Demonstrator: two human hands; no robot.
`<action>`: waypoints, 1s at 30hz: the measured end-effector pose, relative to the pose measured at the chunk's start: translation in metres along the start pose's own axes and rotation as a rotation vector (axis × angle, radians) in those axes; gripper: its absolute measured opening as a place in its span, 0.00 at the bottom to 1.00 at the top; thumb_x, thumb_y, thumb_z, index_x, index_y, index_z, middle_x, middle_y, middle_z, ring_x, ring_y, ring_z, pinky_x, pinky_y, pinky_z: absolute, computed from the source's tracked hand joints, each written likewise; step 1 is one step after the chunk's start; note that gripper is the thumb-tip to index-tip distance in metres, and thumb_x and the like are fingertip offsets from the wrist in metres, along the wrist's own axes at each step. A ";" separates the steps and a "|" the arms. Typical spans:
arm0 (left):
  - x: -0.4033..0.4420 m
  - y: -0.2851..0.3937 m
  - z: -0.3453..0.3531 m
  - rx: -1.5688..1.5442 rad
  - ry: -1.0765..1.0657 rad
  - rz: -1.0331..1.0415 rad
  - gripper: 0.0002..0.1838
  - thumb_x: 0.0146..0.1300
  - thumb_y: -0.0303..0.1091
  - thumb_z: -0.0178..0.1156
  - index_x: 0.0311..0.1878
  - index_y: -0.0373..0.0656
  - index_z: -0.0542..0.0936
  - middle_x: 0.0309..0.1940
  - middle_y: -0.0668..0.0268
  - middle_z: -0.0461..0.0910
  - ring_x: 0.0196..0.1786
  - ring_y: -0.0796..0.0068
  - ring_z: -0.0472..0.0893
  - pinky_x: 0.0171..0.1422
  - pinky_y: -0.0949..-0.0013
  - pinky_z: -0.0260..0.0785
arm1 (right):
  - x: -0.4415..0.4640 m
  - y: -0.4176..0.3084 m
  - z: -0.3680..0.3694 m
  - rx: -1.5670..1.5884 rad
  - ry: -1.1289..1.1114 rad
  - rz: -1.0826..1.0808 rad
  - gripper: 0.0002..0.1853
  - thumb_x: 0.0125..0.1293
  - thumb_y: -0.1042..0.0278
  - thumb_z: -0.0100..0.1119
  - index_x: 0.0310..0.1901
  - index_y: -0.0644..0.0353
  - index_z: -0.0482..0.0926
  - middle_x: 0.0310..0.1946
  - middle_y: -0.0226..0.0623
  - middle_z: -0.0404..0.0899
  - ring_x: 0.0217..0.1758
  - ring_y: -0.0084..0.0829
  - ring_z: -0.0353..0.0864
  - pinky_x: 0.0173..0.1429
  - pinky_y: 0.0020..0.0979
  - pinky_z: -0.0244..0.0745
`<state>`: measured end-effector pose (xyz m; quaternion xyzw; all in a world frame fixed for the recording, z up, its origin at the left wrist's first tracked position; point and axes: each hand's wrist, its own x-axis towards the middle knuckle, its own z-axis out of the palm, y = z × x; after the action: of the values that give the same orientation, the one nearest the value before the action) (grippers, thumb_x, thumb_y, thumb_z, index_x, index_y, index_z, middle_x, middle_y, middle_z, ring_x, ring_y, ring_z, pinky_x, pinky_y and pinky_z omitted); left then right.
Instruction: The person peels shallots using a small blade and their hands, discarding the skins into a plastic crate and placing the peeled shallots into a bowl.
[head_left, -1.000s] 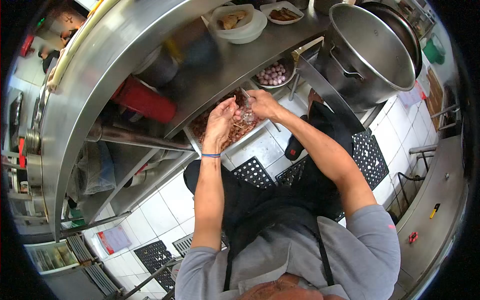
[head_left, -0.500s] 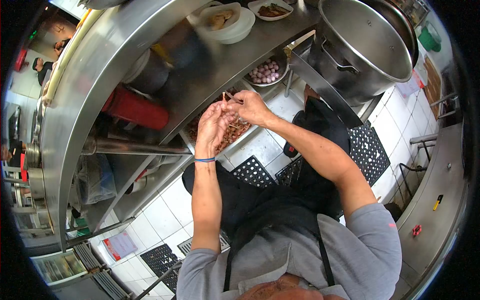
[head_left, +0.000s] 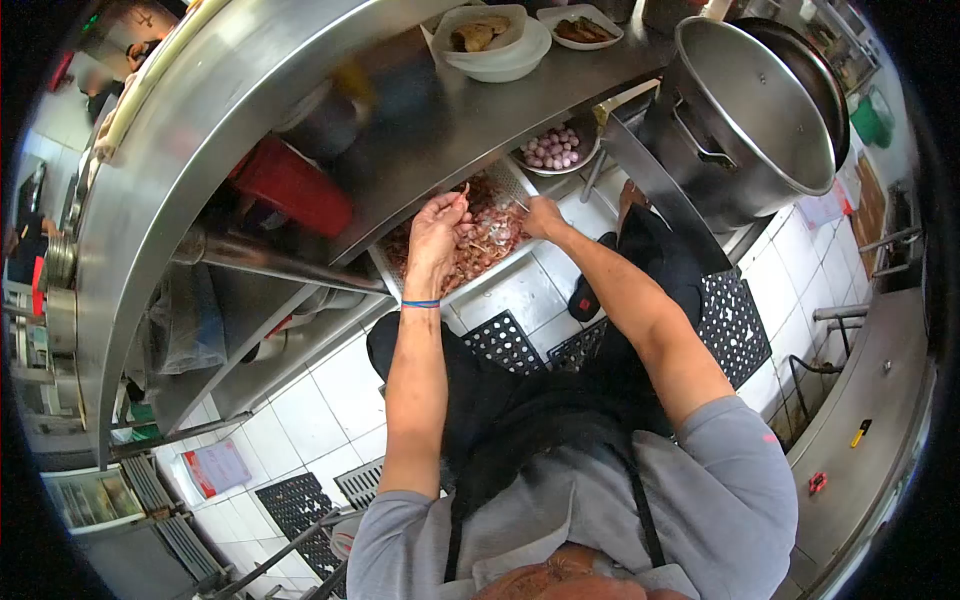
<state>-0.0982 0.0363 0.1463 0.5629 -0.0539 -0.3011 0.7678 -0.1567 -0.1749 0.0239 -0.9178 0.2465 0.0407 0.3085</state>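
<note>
A white crate (head_left: pixel 520 186) holds many small reddish-brown pieces that look like shallots and skins. Above its left part, my left hand (head_left: pixel 437 232) pinches a small reddish piece (head_left: pixel 465 190) between thumb and fingertips. My right hand (head_left: pixel 544 217) is closed round a small knife (head_left: pixel 521 205) at the crate's right side, its blade pointing up and left. The two hands are apart. Beyond the crate, a metal bowl (head_left: pixel 571 171) contains several pale purple bulbs (head_left: pixel 551 150).
A steel counter (head_left: pixel 480 120) overhangs the crate's far side, with white food containers (head_left: pixel 500 66) on it. A large pot (head_left: pixel 735 120) stands at the right. A red container (head_left: pixel 290 187) lies below the counter at left. A person (head_left: pixel 100 92) is far left.
Half a second ago both hands were together at the small piece. My right hand has since moved right and down with the knife, away from my left hand.
</note>
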 end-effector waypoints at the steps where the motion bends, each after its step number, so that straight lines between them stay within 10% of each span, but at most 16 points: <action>1: 0.000 0.000 -0.003 -0.030 -0.015 -0.013 0.13 0.67 0.28 0.60 0.52 0.35 0.74 0.41 0.66 0.80 0.39 0.76 0.78 0.41 0.74 0.72 | 0.004 0.005 0.002 -0.024 -0.048 -0.011 0.23 0.56 0.55 0.62 0.44 0.68 0.81 0.39 0.61 0.81 0.47 0.52 0.83 0.53 0.44 0.78; 10: -0.002 0.005 -0.014 -0.128 -0.112 -0.043 0.12 0.70 0.32 0.57 0.52 0.35 0.76 0.43 0.64 0.80 0.40 0.76 0.78 0.44 0.74 0.73 | -0.028 -0.063 -0.048 0.216 -0.305 -0.236 0.20 0.64 0.60 0.49 0.38 0.73 0.79 0.41 0.67 0.79 0.50 0.60 0.78 0.56 0.46 0.70; 19: -0.006 0.011 -0.007 -0.300 -0.105 0.001 0.11 0.72 0.29 0.52 0.51 0.32 0.75 0.45 0.59 0.79 0.43 0.74 0.79 0.52 0.71 0.76 | -0.092 -0.111 -0.106 0.987 -0.188 -0.152 0.17 0.75 0.59 0.47 0.36 0.64 0.79 0.19 0.25 0.67 0.20 0.16 0.63 0.21 0.25 0.59; 24: -0.005 0.008 0.001 -0.290 -0.119 0.011 0.11 0.72 0.28 0.52 0.52 0.31 0.75 0.43 0.59 0.79 0.40 0.75 0.77 0.49 0.73 0.74 | -0.089 -0.111 -0.103 0.708 -0.109 -0.246 0.10 0.69 0.71 0.47 0.40 0.68 0.77 0.33 0.53 0.82 0.40 0.51 0.82 0.47 0.46 0.73; 30: -0.005 0.006 0.006 -0.319 -0.157 0.042 0.10 0.71 0.26 0.51 0.51 0.31 0.75 0.41 0.62 0.79 0.38 0.75 0.76 0.44 0.74 0.70 | -0.105 -0.124 -0.117 0.459 0.102 -0.400 0.11 0.67 0.68 0.50 0.40 0.67 0.78 0.33 0.61 0.79 0.42 0.60 0.79 0.46 0.51 0.73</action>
<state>-0.1023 0.0353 0.1546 0.4075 -0.0768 -0.3327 0.8470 -0.1984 -0.1132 0.2096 -0.8554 0.0791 -0.1235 0.4968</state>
